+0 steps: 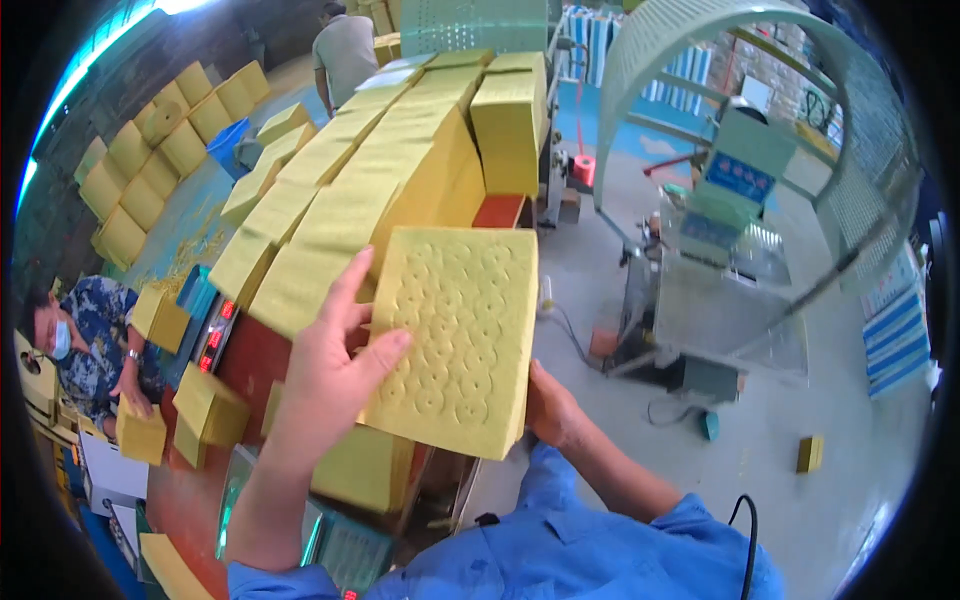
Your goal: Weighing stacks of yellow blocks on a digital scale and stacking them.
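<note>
Between my hands is a thick stack of yellow joss paper [455, 330], its top sheet covered with rows of round, coin-like punched marks. My left hand [340, 350] grips its left side, thumb on the top face and fingers at the edge. My right hand [555, 405] holds the right edge from below, with its fingers mostly hidden behind the stack. Just beyond, long rows of similar yellow paper stacks [345, 205] cover the red table. Another yellow stack [365, 470] lies under my left forearm.
A co-worker [85, 330] in a mask handles a yellow block at the left, near scales with red digits [212, 338]. A machine with a curved mesh guard [640, 60] stands at the right. A small yellow block [810, 454] lies on the floor. Another person [343, 55] stands far back.
</note>
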Demonstrator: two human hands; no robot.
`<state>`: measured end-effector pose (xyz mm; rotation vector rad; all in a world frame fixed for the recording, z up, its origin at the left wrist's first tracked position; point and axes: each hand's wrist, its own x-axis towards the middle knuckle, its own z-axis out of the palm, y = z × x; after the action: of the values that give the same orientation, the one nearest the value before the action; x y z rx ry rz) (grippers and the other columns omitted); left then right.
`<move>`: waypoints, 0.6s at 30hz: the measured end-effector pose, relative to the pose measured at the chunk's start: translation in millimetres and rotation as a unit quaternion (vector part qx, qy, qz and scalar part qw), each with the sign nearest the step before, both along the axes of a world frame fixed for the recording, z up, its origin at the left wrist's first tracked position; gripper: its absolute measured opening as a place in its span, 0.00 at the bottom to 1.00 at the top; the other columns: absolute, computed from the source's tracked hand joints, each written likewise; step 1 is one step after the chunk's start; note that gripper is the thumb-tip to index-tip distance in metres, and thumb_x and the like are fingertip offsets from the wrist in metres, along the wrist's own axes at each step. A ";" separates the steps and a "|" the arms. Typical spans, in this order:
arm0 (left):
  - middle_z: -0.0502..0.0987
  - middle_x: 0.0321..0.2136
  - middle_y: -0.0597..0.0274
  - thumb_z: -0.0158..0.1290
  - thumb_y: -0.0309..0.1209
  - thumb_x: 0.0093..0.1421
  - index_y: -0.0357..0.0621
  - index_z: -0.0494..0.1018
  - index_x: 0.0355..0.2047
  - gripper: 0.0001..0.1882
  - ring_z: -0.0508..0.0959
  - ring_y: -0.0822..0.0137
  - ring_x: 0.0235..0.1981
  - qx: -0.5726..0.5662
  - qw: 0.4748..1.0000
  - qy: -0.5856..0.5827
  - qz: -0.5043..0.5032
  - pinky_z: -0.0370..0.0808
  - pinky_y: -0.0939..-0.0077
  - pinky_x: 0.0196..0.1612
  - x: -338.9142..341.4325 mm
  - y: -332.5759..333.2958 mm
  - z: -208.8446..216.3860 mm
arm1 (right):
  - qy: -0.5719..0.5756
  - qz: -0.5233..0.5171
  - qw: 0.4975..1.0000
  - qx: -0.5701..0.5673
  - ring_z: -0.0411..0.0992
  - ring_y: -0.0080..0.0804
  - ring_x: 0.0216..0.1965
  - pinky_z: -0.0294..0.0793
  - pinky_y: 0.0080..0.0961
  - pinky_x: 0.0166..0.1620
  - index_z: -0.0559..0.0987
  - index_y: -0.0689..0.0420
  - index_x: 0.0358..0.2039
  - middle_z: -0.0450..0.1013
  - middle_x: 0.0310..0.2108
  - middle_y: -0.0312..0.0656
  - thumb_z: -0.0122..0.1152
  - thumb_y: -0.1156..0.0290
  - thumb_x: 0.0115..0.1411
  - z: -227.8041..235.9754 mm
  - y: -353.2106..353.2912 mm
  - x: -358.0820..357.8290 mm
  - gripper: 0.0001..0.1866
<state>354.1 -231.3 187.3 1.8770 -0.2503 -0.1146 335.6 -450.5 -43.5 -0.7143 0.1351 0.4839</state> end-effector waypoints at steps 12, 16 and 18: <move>0.69 0.59 0.37 0.51 0.30 0.65 0.28 0.70 0.55 0.22 0.69 0.42 0.61 0.358 0.895 -0.262 0.042 0.65 0.57 0.65 254.5 -132.1 -64.9 | 0.015 -0.025 1.000 0.010 0.70 0.31 0.58 0.70 0.33 0.60 0.66 0.59 0.64 0.71 0.59 0.43 0.45 0.52 0.73 -66.5 -85.4 273.1 0.28; 0.64 0.61 0.31 0.54 0.50 0.62 0.29 0.66 0.60 0.38 0.64 0.34 0.62 0.400 0.859 -0.320 0.000 0.59 0.44 0.66 250.7 -162.5 -71.8 | -0.046 -0.008 0.970 -0.237 0.74 0.31 0.47 0.76 0.31 0.51 0.72 0.60 0.56 0.75 0.46 0.42 0.46 0.51 0.72 -55.0 -104.1 268.9 0.26; 0.64 0.61 0.33 0.50 0.51 0.63 0.31 0.66 0.61 0.37 0.65 0.35 0.63 0.428 0.847 -0.316 0.003 0.59 0.44 0.66 243.7 -167.1 -70.5 | -0.116 0.006 0.931 -0.347 0.75 0.31 0.44 0.78 0.31 0.48 0.74 0.60 0.54 0.75 0.42 0.41 0.46 0.51 0.72 -42.7 -107.8 260.8 0.25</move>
<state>597.8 -398.4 116.8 2.7718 -0.7366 0.4929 596.4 -558.3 -86.2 -1.4618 0.0767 0.3541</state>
